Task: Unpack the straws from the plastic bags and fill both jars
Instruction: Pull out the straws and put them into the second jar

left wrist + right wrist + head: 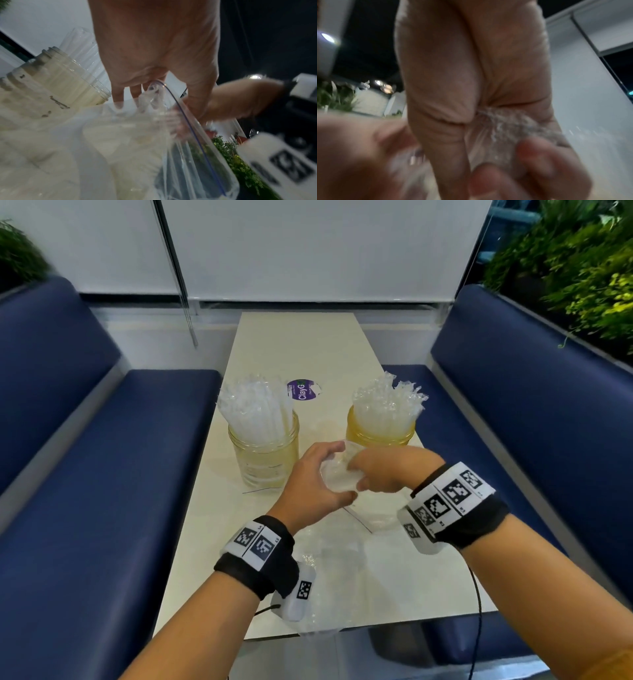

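Both hands, the left hand (310, 481) and right hand (383, 470), gripped a crumpled empty plastic bag (337, 477) above the table's (342, 354) middle (both jars (265, 453) looked full), so discarding it seemingly came next.

Left hand (310, 479) and right hand (383, 470) meeting (fingers curled), forearms converging, wrists banded

The right hand (471, 81) fills the view, palm toward the camera, fingers (544, 155) curled in, clutching a crumpled wad of clear, crinkly plastic bag (503, 129). The blurred left hand (356, 152) touches the same plastic at lower left.
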Available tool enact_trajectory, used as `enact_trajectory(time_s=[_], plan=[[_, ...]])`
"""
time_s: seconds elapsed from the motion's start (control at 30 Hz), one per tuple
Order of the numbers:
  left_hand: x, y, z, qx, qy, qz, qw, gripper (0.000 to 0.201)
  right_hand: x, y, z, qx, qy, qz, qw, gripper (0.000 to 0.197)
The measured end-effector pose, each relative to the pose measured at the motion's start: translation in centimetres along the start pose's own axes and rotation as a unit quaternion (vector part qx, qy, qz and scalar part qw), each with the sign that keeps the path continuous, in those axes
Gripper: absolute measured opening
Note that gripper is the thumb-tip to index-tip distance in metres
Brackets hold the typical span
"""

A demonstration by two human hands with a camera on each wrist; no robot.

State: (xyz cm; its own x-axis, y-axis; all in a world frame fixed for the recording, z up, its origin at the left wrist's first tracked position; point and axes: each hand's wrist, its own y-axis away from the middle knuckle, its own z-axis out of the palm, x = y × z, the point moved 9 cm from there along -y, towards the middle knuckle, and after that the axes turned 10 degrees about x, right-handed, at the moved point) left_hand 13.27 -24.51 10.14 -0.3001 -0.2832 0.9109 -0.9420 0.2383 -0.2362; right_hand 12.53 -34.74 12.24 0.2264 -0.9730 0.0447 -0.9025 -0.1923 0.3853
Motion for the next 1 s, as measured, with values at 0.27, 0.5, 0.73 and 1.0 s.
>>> enact_trajectory(time_s=[0.27,0.5,0.73,1.0], plan=[[0.0,-0.8,-1.1,0.146,-0.065,-0.010,0.987,0.024,-1.9,3.1,-10.5,0.253,-0.166,-0.036,0.953,0.039],[-0.1,-1.6,-0.7,0.153,-0.035,-0.026,0.987,0.045,-4.1,3.5,-10.6,0.535,-0.330,-0.094,0.772,0.031],[1.1,-0.8,-1.8,0.173,-0.008,-0.002,0.985,0.015,-3.1,0.4,-5.7,0.392,-0.640,-0.017,0.661,0.054],[-2.0,-1.0,-1.4,0.133,0.036,-0.071,0.988,0.026,-0.8,2.1,-12.8,0.418,-0.649,-0.110,0.627,0.015]])
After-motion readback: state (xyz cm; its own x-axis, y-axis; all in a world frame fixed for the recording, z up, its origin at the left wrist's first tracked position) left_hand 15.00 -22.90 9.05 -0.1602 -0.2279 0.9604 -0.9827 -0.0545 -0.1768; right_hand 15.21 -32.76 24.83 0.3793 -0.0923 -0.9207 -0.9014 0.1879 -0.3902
